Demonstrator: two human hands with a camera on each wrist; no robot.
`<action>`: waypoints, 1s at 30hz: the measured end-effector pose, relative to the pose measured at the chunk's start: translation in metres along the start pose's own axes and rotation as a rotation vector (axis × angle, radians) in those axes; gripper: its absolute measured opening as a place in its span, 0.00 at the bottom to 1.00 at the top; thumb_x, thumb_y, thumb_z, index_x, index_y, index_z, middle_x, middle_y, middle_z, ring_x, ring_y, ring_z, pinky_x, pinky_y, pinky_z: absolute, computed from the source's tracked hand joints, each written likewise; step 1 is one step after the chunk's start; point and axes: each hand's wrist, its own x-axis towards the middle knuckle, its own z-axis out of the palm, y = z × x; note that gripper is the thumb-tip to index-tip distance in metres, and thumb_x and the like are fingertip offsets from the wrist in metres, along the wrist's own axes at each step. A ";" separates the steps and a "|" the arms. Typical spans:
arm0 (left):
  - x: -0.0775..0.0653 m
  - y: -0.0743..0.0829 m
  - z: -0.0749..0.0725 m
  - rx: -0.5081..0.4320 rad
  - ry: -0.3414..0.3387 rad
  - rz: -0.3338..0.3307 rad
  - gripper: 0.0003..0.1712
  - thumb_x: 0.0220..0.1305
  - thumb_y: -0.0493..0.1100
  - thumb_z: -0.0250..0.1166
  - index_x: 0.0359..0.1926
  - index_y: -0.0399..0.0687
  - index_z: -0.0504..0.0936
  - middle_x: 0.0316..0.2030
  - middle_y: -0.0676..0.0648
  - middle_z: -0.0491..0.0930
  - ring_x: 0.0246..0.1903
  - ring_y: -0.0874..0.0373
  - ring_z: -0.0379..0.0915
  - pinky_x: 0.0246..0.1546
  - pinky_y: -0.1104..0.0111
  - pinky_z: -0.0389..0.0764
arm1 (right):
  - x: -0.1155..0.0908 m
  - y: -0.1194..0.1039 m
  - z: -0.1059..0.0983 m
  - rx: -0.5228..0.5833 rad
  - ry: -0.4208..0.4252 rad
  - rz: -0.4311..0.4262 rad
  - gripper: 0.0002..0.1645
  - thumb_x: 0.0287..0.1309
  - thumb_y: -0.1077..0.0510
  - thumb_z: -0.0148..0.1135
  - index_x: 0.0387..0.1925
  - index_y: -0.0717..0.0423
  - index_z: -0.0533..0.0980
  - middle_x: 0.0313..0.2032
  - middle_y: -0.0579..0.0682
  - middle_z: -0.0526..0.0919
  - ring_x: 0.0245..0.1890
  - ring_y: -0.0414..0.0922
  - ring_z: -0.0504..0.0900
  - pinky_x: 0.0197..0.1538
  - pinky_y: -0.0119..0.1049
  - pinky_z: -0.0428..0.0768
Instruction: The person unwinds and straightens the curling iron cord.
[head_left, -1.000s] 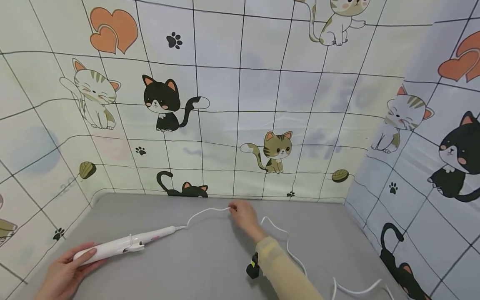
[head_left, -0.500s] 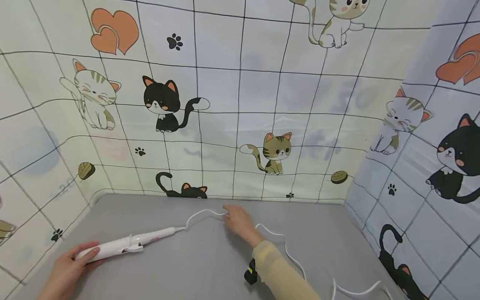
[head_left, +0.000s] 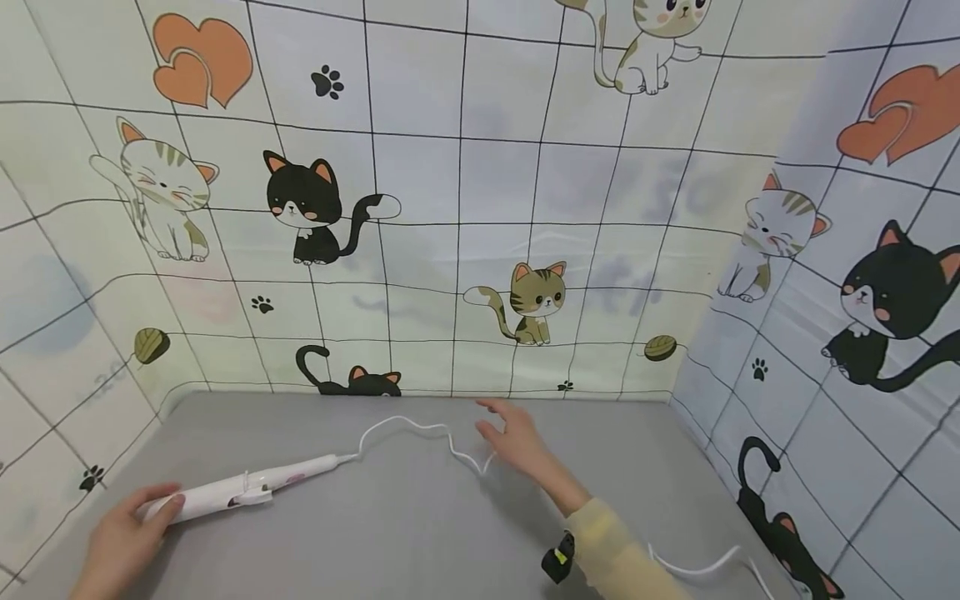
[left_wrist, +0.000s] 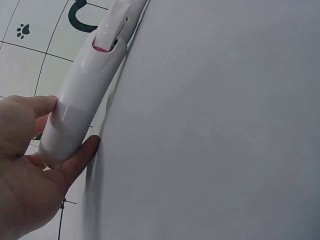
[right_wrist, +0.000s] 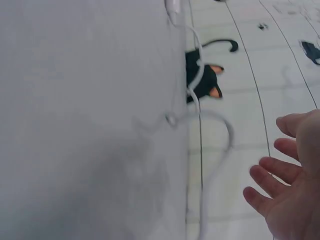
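In the head view my left hand [head_left: 123, 537] holds the thick end of a white corded curling iron [head_left: 217, 497], thumb on the near side. The left wrist view has the smooth white barrel [left_wrist: 75, 105] between thumb and fingers, with a lever-like part further up. A thin white cord [head_left: 450, 440] runs from the iron's far end across the table in loose bends. My right hand [head_left: 521, 442] hovers near the cord, fingers spread, holding nothing. In the right wrist view its relaxed fingers [right_wrist: 270, 180] stand apart from the blurred cord [right_wrist: 231, 135].
Another stretch of white cord [head_left: 701, 572] lies at the front right, partly behind the right sleeve [head_left: 615, 550]. The grey table [head_left: 360, 542] meets cat-print curtains [head_left: 420, 250] at the back and both sides. A small black device [head_left: 558, 558] sits on the right wrist.
My right hand has let go of the cord and drawn away to the right, its fingers opening. The cord now lies in a wavy bend. My left hand keeps its hold on the iron.
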 end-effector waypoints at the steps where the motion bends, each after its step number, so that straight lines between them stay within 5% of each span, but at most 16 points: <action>1: 0.000 0.000 0.000 0.006 -0.004 0.008 0.22 0.74 0.45 0.62 0.54 0.28 0.79 0.47 0.21 0.78 0.34 0.46 0.70 0.26 0.67 0.66 | -0.005 0.005 -0.009 0.011 0.011 0.015 0.25 0.72 0.57 0.61 0.66 0.60 0.75 0.61 0.60 0.80 0.61 0.60 0.77 0.62 0.61 0.79; 5: 0.000 -0.002 -0.005 0.029 -0.010 0.082 0.20 0.73 0.43 0.63 0.52 0.28 0.81 0.40 0.24 0.80 0.30 0.54 0.68 0.23 0.70 0.65 | -0.028 0.029 -0.043 0.008 0.060 0.084 0.21 0.71 0.59 0.62 0.61 0.62 0.78 0.57 0.58 0.83 0.57 0.58 0.80 0.61 0.59 0.80; 10: 0.002 0.000 -0.012 0.052 -0.062 0.056 0.19 0.72 0.43 0.64 0.50 0.27 0.82 0.35 0.29 0.80 0.26 0.61 0.66 0.19 0.71 0.67 | -0.061 0.054 -0.069 -0.027 0.052 0.147 0.18 0.71 0.60 0.61 0.57 0.65 0.80 0.54 0.59 0.84 0.55 0.57 0.82 0.62 0.57 0.80; 14: 0.004 0.006 -0.015 0.077 -0.101 0.020 0.19 0.71 0.42 0.64 0.49 0.26 0.82 0.46 0.22 0.79 0.31 0.55 0.72 0.20 0.71 0.71 | -0.085 0.062 -0.087 -0.029 0.022 0.184 0.18 0.73 0.58 0.60 0.57 0.65 0.80 0.54 0.60 0.84 0.55 0.56 0.81 0.62 0.57 0.80; 19: 0.004 0.011 -0.014 0.019 -0.088 -0.048 0.20 0.69 0.37 0.63 0.53 0.20 0.78 0.51 0.15 0.73 0.35 0.34 0.83 0.18 0.67 0.84 | -0.108 0.066 -0.117 0.012 -0.022 0.186 0.18 0.73 0.57 0.61 0.57 0.64 0.80 0.53 0.59 0.85 0.54 0.56 0.83 0.57 0.45 0.85; 25: 0.002 0.017 -0.011 -0.039 -0.056 -0.057 0.21 0.69 0.35 0.63 0.55 0.19 0.76 0.53 0.16 0.72 0.45 0.25 0.79 0.20 0.66 0.87 | -0.139 0.069 -0.156 0.053 -0.110 0.177 0.15 0.71 0.59 0.62 0.51 0.65 0.82 0.49 0.59 0.86 0.50 0.50 0.84 0.50 0.33 0.86; 27: 0.001 0.021 -0.013 -0.052 -0.038 -0.054 0.21 0.69 0.35 0.64 0.55 0.20 0.77 0.52 0.18 0.75 0.39 0.36 0.85 0.20 0.69 0.87 | -0.150 0.070 -0.165 0.064 -0.159 0.215 0.16 0.71 0.57 0.63 0.52 0.65 0.82 0.50 0.60 0.85 0.50 0.47 0.84 0.49 0.31 0.85; 30: 0.000 0.028 -0.015 -0.055 0.027 -0.004 0.19 0.67 0.35 0.66 0.53 0.23 0.80 0.48 0.23 0.80 0.29 0.70 0.81 0.21 0.79 0.81 | -0.164 0.073 -0.175 0.076 -0.219 0.286 0.19 0.70 0.56 0.64 0.53 0.67 0.81 0.51 0.61 0.85 0.50 0.49 0.84 0.48 0.29 0.85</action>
